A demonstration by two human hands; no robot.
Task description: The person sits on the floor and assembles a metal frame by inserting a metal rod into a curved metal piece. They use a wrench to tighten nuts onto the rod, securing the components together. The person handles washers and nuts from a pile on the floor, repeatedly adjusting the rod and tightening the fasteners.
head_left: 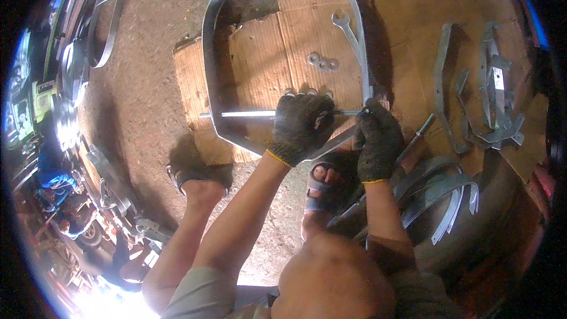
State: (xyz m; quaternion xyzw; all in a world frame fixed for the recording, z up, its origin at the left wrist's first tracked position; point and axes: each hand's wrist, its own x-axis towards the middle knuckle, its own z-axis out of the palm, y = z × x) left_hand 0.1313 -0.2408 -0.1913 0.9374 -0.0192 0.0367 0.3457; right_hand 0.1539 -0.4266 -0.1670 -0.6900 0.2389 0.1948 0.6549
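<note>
A large grey metal band (209, 53), bent into a rounded loop, lies in front of me with a thin metal rod (248, 114) running across it. Wrapped round the middle of that rod is my left hand (303, 123), in a dark knit glove. My right hand (378, 142), gloved alike, is closed at the rod's right end, just outside the band; whatever its fingertips pinch is too small and hidden to name. Inside the loop lie an open-end wrench (348, 34) and a few nuts (322, 62). More small round metal pieces (300, 93) sit just beyond my left hand.
Cardboard (254, 44) lies under the loop on a dirty floor. Bent metal strips (443, 82) and a bracket pile (496, 100) lie to the right, curved strips (440, 195) nearer my right arm. Metal bands (74, 71) line the left, where a person in blue (54, 180) appears.
</note>
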